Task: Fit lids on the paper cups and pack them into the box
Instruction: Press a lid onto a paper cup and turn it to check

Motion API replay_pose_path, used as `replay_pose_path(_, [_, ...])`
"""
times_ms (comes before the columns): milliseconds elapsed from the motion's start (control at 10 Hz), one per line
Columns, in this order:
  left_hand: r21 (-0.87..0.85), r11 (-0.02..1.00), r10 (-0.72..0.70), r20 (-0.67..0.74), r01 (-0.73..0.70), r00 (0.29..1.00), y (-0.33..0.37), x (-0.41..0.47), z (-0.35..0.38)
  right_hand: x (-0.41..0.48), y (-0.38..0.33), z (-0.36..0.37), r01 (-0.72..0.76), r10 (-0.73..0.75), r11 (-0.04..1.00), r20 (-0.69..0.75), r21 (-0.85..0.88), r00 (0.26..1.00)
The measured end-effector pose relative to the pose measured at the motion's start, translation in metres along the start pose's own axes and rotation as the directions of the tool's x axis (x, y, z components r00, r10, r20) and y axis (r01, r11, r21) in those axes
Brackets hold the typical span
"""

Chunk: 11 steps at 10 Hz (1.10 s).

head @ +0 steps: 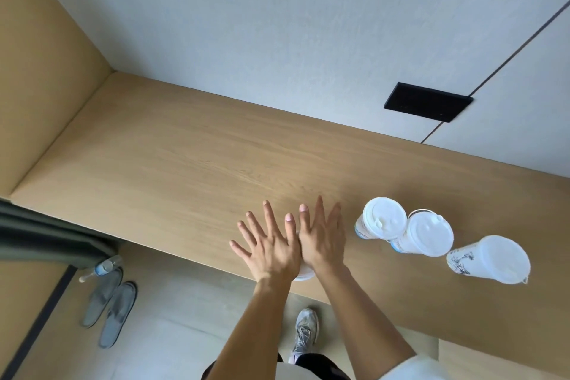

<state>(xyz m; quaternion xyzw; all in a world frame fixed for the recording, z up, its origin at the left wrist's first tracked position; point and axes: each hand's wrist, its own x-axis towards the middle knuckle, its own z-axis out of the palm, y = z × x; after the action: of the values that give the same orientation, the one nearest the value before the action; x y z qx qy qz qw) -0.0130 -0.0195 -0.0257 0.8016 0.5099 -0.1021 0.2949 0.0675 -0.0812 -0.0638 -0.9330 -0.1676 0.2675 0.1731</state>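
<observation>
Both hands are seen flat, palms down, fingers spread wide, pressed side by side on top of a lid (303,273) near the front edge of the wooden counter (172,170). The left hand (271,245) and right hand (322,239) are touching along the thumb side; nothing is gripped by either, they are only laid flat. Just a white sliver of the lid's rim is visible under the palms; the cup beneath it is hidden, so its seating cannot be judged. Three more paper cups are stood to the right on the same counter, all with white lids already fitted. The first lidded cup (382,219) and the second lidded cup (427,233) are touching or nearly so; which cannot be told. The third lidded cup (493,259), printed with a dark ink-style pattern on its wall, is set apart, further right and nearer the front edge. The first cup is near the right hand but not touched by it. No box is seen in view. A black wall plate (427,102) is mounted on the grey wall behind the counter. On the floor at lower left, a pair of grey slippers (109,311) is placed beside a plastic water bottle (103,267) lying on its side. A grey sneaker (305,332) is seen below the counter edge, between the forearms.
</observation>
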Motion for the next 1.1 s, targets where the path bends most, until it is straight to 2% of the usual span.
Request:
replay_pose_path(100, [0.006,0.996,0.089,0.013,-0.089,0.996,-0.002,0.004,-0.002,-0.008,-0.003,-0.003,-0.117,0.118,0.993,-0.016,0.022,0.993])
replay_pose_path(200, [0.106,0.957,0.269,0.032,-0.271,0.963,-0.004,0.018,-0.010,-0.020,-0.011,0.015,-0.219,0.271,0.936,-0.169,0.276,0.948])
replay_pose_path(300, [0.262,0.806,0.530,0.077,-0.530,0.844,-0.003,0.041,-0.023,-0.040,-0.021,0.008,-0.359,0.406,0.854,-0.050,0.376,0.912])
replay_pose_path(400, [0.348,0.632,0.717,0.076,-0.692,0.693,0.001,0.059,-0.035,-0.054,-0.025,0.015,-0.444,0.418,0.807,0.155,0.389,0.895])
replay_pose_path(500, [0.377,0.546,0.799,0.035,-0.748,0.601,-0.002,0.062,-0.038,-0.063,-0.028,0.014,-0.524,0.484,0.707,0.215,0.475,0.848])
replay_pose_path(600, [0.290,0.703,0.695,-0.087,-0.650,0.713,-0.009,0.048,-0.038,-0.060,-0.025,0.006,-0.554,0.526,0.694,0.202,0.460,0.826])
replay_pose_path(700, [0.038,0.936,0.351,-0.161,-0.349,0.923,-0.018,0.026,-0.032,-0.054,-0.018,-0.002,-0.308,0.414,0.819,-0.128,0.484,0.901])
replay_pose_path(800, [-0.098,0.992,0.073,-0.089,-0.082,0.993,-0.029,0.012,-0.019,-0.040,-0.027,-0.006,-0.204,0.282,0.905,-0.168,0.373,0.945])
replay_pose_path(900, [-0.150,0.987,-0.066,-0.018,0.062,0.998,-0.029,0.008,-0.009,-0.031,-0.032,0.002,-0.220,0.246,0.939,-0.071,0.266,0.967])
replay_pose_path(1000, [-0.192,0.978,-0.091,-0.045,0.081,0.995,-0.027,0.010,-0.005,-0.028,-0.031,0.001,-0.177,0.208,0.931,-0.065,0.319,0.976])
replay_pose_path(1100, [-0.144,0.990,-0.006,-0.089,-0.007,0.996,-0.031,0.015,-0.002,-0.027,-0.033,0.009,-0.165,0.240,0.922,-0.182,0.351,0.954])
